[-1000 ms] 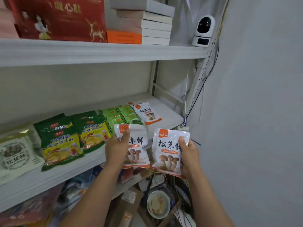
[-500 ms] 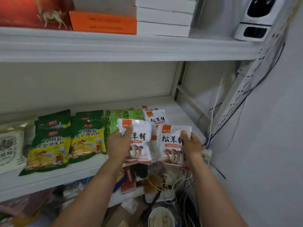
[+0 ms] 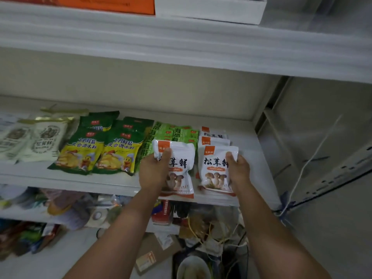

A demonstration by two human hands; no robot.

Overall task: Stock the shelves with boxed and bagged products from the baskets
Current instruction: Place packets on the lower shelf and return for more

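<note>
Both grips, left hand (image 3: 154,170) and right hand (image 3: 238,170), clasp mushroom packets (image 3: 181,170) over white shelf (image 3: 112,179).

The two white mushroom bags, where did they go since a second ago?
Both hands carried them forward, from the air onto the middle shelf. The left hand and right hand keep their grip on the left white mushroom bag and the right one. The green-and-yellow bags stayed.

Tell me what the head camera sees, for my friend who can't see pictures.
Two hands, the left hand and right hand, each hold a white mushroom packet at a white shelf beside green-and-yellow bags.
</note>
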